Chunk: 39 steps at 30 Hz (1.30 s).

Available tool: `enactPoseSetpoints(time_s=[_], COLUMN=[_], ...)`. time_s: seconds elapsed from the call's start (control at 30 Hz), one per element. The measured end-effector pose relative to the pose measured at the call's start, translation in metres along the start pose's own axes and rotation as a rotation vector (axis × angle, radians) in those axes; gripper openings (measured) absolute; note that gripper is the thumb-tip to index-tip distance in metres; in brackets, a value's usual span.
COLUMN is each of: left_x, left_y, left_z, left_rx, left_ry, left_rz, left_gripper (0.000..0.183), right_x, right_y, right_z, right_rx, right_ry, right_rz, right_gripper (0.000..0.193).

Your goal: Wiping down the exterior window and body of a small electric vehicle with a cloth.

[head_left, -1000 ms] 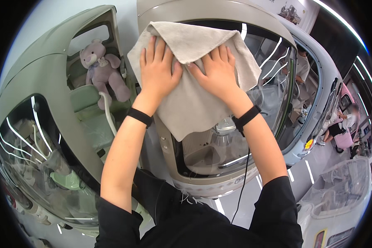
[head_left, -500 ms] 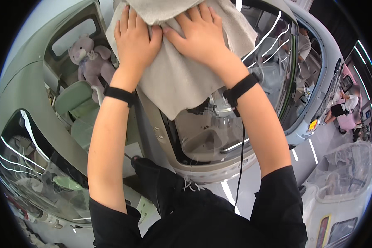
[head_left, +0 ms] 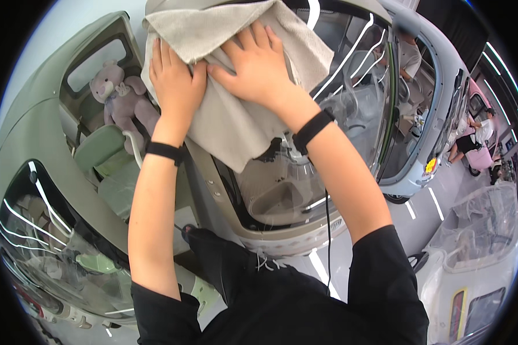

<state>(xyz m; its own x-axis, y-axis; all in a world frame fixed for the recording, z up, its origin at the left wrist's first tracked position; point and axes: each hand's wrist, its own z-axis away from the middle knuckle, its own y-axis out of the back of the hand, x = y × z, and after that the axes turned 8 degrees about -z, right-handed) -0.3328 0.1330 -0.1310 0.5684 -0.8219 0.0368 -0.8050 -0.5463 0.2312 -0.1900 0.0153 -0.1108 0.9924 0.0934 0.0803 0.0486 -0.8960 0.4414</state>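
A light grey-beige cloth (head_left: 230,135) lies over the upper front of a small beige vehicle (head_left: 282,238), partly covering its windshield (head_left: 270,198). Its far edge is folded back toward me. My left hand (head_left: 178,86) presses flat on the cloth's left part, fingers stretched forward. Beside it, my right hand (head_left: 256,69) also lies flat on the cloth, fingers spread, thumb pointing toward the left thumb. Both hands are open, with the fold close to the fingertips. What the cloth covers is hidden.
Close on the left stands a green vehicle (head_left: 34,123) with a plush bear (head_left: 124,95) and green seat (head_left: 101,141) inside. A light-blue vehicle (head_left: 437,109) is at the right. Plastic sheeting (head_left: 477,224) covers a white one. People are farther off. A black cable (head_left: 328,247) hangs by my right arm.
Both hands have slid left and slightly nearer with the cloth, whose right edge has shifted left. More of its folded-back far part shows. The view has shifted a little.
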Motion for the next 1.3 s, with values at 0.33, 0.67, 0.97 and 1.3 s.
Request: enactPoseSetpoints(time_s=[0.33, 0.67, 0.97, 1.3], left_x=[-0.008, -0.007, 0.011, 0.014], left_y=[0.0, 0.005, 0.014, 0.016], left_z=[0.008, -0.001, 0.024, 0.03], left_rx=[-0.024, -0.015, -0.062, -0.073], left_ry=[-0.018, -0.037, 0.064, 0.108], left_rz=[0.003, 0.06, 0.057, 0.063], left_gripper=[0.066, 0.069, 0.072, 0.065], right_x=[-0.021, -0.016, -0.034, -0.034], right_y=[0.006, -0.011, 0.001, -0.001], right_z=[-0.004, -0.004, 0.006, 0.007], right_rx=[0.057, 0.013, -0.027, -0.016], right_ry=[0.057, -0.077, -0.102, -0.104], right_rz=[0.387, 0.016, -0.04, -0.088], right_gripper=[0.069, 0.063, 0.06, 0.061])
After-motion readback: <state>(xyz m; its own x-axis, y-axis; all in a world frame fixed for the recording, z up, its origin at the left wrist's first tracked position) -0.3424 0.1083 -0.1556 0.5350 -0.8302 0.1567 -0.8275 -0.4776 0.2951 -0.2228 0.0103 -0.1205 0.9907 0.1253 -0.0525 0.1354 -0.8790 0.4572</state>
